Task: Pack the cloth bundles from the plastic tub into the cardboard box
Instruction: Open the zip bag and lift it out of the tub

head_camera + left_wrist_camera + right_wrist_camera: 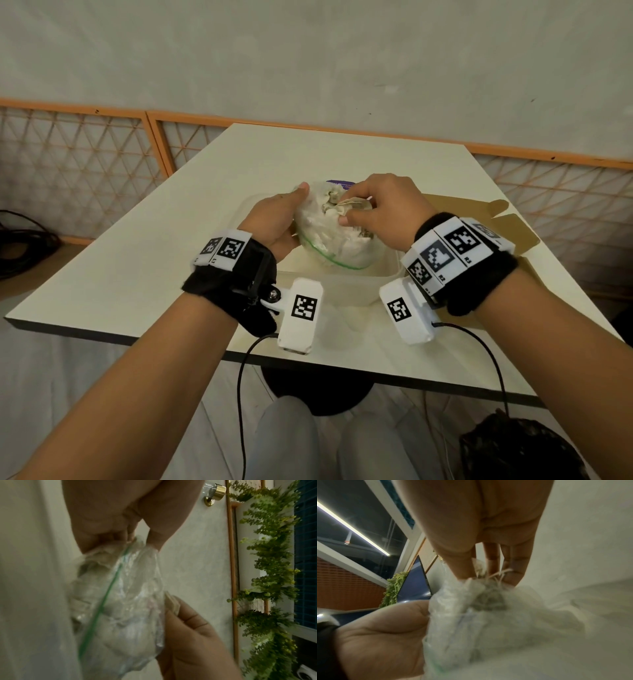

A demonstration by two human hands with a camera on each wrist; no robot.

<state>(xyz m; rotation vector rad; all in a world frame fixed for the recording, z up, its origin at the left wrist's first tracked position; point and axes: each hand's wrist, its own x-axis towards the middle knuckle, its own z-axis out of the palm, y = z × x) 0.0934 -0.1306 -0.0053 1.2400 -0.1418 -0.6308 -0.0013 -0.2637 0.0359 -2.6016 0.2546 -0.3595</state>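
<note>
A cloth bundle (329,233) of white fabric, sealed in a clear zip bag with a green strip, is held just above the translucent plastic tub (346,284) at the table's middle. My left hand (277,219) grips its left side, thumb on top. My right hand (376,205) pinches the bag's bunched top. The left wrist view shows the bundle (120,601) between the left hand (120,520) and right hand (188,628). In the right wrist view the right hand (488,540) pinches the bundle (496,622). The flat brown cardboard box (479,212) lies to the right, partly hidden by my right wrist.
The cream table (137,267) ends close to my body. A purple-edged item (339,183) peeks out behind the bundle. An orange lattice fence (85,157) runs behind the table, black cables (24,246) lie at the left, and a dark bag (513,448) sits on the floor at lower right.
</note>
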